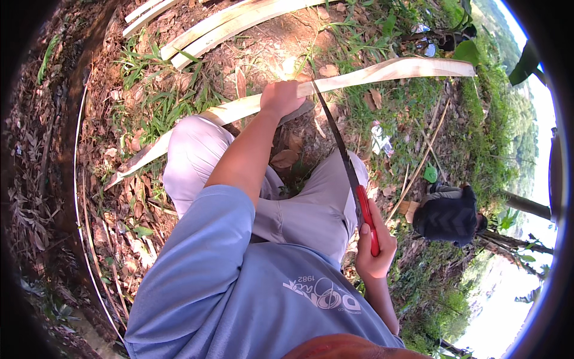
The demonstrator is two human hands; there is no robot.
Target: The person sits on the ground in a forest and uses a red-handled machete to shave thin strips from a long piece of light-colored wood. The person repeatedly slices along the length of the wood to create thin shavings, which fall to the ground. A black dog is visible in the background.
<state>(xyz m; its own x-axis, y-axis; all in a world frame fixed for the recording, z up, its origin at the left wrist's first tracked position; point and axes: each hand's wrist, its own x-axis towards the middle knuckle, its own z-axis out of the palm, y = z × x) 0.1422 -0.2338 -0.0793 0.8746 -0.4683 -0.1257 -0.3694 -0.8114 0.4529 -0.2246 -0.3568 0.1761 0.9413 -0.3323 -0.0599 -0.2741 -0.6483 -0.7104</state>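
A long pale wooden strip (pixel 382 70) crosses in front of me from the lower left to the upper right, passing over or beside my left knee. My left hand (pixel 282 99) is closed around it near its middle. In my right hand (pixel 376 251) is a folding-style handsaw with a red handle (pixel 367 221), the fingers wrapped round the grip. Its dark blade (pixel 339 139) slants up and away, and the far end meets the strip just right of my left hand. Whether the teeth bite into the wood is too small to tell.
Several more pale wooden strips (pixel 221 30) lie on the ground at the far left. Grass, dry leaves and thin sticks (pixel 427 149) cover the soil. Crumpled wrappers (pixel 380 139) lie right of my knees. A person in a dark top (pixel 445 218) is low down at the right.
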